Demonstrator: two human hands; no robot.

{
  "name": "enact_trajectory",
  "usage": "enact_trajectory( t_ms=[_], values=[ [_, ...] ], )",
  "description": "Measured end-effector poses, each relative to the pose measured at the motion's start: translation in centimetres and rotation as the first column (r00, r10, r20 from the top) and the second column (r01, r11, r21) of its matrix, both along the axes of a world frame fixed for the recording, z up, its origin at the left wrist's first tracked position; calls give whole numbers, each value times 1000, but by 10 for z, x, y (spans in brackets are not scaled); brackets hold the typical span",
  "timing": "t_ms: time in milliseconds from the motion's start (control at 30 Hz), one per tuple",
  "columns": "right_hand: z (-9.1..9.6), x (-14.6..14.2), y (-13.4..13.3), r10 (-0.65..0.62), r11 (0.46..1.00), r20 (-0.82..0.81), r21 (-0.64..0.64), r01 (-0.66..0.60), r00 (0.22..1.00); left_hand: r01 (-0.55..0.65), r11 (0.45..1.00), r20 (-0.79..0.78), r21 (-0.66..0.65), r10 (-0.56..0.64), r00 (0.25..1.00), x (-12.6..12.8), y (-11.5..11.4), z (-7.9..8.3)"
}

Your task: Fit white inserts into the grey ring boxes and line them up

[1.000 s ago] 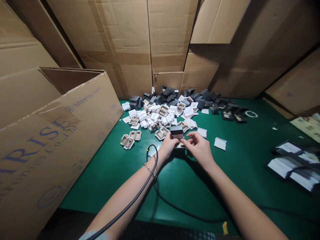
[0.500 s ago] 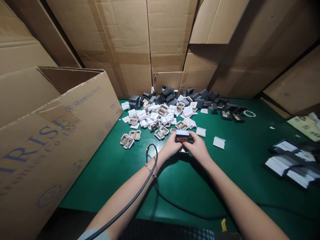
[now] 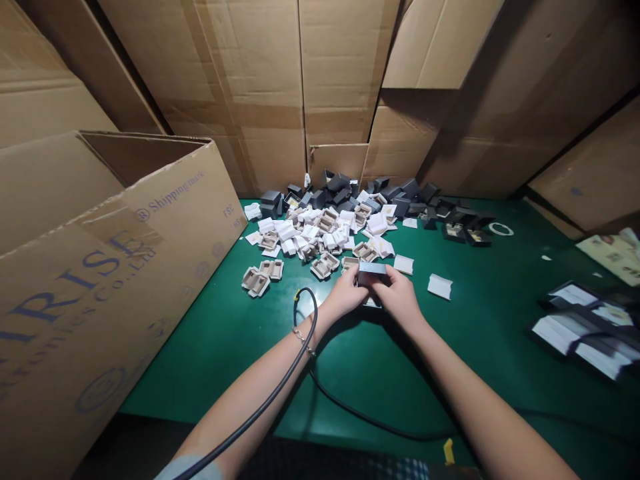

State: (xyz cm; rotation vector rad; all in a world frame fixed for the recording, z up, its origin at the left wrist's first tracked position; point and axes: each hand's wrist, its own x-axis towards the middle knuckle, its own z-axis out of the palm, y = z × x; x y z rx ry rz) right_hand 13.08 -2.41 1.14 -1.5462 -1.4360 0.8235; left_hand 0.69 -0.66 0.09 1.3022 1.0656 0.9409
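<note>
Between my hands is a small dark box (image 3: pixel 372 271) with its lid raised, held just above the green table (image 3: pixel 210 363). My left hand (image 3: pixel 346 293) grips its left side, and my right hand (image 3: pixel 400 297) grips the right side, with fingers reaching toward the inside. A pale part shows low in the box; the fingers hide most of the interior. Just beyond my hands lies a heap of white and grey cardboard inserts (image 3: pixel 327 230). Two loose white pieces, one a folded card (image 3: pixel 440 287), rest to the right.
Several black boxes (image 3: pixel 340 190) are piled behind the inserts. A large carton (image 3: pixel 165 247) stands at the left. Dark boxes with white contents (image 3: pixel 580 330) sit at the right. A black cable (image 3: pixel 285 380) loops over my left forearm. Cardboard walls (image 3: pixel 260 87) close off the back.
Inside the box, the reddish surface seen earlier under the lid no longer shows, and a pale part is visible lower down. My right fingers have shifted inward. Both hands still hold the box.
</note>
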Motion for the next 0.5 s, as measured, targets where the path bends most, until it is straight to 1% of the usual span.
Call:
enact_trajectory(
  t_ms=[200, 300, 400, 433, 500],
  values=[
    [-2, 1, 2, -27, 1000, -65, -18, 26, 998, 37, 999, -19, 1, -37, 999, 1, 2, -10],
    [-2, 1, 4, -36, 998, -147, -53, 28, 988, 36, 998, -54, 53, -33, 998, 1, 1, -14],
    [-3, 0, 7, -36, 995, -255, -95, 12, 966, 42, 992, -54, 118, -36, 998, 1, 0, -17],
    [-4, 0, 7, -39, 995, -270, -99, 13, 962, 41, 991, -51, 127, -35, 998, 1, -1, -17],
    [-5, -1, 6, -51, 996, -244, -78, 33, 968, 39, 992, -37, 120, -35, 999, 1, 0, -20]
  ],
)
